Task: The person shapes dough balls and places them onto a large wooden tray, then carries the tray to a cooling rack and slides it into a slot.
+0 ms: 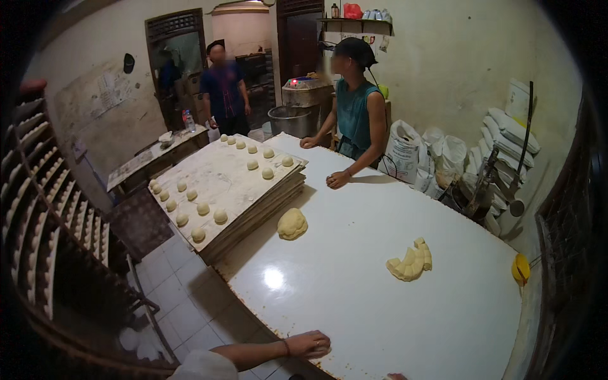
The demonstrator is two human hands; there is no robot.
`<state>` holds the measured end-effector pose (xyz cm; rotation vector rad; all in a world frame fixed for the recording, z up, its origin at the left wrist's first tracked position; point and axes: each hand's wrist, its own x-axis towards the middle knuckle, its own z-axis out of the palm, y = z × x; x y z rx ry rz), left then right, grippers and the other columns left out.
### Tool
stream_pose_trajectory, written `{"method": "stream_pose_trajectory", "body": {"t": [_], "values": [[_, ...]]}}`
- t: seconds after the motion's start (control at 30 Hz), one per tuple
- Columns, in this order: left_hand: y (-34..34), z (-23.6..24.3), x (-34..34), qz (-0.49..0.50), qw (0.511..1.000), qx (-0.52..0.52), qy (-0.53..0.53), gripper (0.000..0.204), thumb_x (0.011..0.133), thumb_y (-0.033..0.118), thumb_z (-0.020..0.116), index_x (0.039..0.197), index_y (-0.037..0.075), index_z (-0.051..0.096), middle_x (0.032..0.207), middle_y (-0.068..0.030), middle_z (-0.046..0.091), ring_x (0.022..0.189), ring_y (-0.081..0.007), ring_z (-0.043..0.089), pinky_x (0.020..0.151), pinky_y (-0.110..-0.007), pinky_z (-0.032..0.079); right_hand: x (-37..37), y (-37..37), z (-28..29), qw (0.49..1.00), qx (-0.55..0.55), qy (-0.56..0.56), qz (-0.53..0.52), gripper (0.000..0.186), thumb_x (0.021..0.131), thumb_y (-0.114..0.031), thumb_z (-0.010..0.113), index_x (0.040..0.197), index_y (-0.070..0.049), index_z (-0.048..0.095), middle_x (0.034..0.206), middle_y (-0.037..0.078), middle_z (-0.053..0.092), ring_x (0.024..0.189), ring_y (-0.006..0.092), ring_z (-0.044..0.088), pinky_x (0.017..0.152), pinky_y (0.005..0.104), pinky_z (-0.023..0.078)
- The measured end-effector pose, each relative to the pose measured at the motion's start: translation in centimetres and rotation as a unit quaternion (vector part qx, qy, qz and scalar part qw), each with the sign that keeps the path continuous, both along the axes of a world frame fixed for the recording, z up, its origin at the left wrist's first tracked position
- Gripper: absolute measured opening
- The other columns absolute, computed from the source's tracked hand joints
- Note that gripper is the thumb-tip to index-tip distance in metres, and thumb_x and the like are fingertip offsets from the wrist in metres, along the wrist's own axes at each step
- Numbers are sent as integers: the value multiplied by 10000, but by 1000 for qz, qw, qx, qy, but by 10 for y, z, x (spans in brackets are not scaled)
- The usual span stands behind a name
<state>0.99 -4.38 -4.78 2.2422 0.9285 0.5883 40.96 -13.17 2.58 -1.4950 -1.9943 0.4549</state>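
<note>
My left hand [310, 344] rests on the white tabletop [354, 297] near its front edge, palm down with the fingers curled in. Whatever lies under them, if anything, is hidden. Only a sliver of my right hand [396, 377] shows at the lower edge; its fingers cannot be made out. Farther up the table sits a large lump of dough [292, 224]. To the right lies a curved row of cut dough pieces [411, 261]. Both stand well apart from my hands.
A stack of wooden boards [244, 180] at the table's left carries several round dough balls. Across the table a co-worker [361, 114] has both hands on it; another person [225, 88] stands behind. Loaded racks [47, 209] line the left. A yellow cup [520, 269] is at the right edge.
</note>
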Motion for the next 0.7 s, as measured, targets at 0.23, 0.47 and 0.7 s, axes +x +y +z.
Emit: {"method": "stream_pose_trajectory", "body": {"t": [0.23,0.47,0.7], "values": [[19,68,90,-6,1000,-3,-13,389,1005,203,570,1349,23,561,1376,-197,575,1360,-320,487,1128,-416,423,-35,41,-16,998,16,49,-40,366,1013,-232,590,1277,19,631,1305,222,631,1249,421,525,1135,513,363],[68,68,85,78,994,73,-36,312,990,189,572,1230,-8,603,1324,-163,595,1305,-317,506,1088,-377,451,13,67,-1,984,62,14,-164,370,1028,-229,578,1304,14,617,1342,257,590,1320,407,472,1161,478,328],[-3,-54,-9,-73,990,121,-6,256,992,177,611,1200,32,647,1310,-151,621,1228,-318,589,1090,-416,481,17,-4,8,992,-126,23,-14,339,981,-214,654,1267,-31,651,1277,218,628,1299,365,508,1110,491,390]]}}
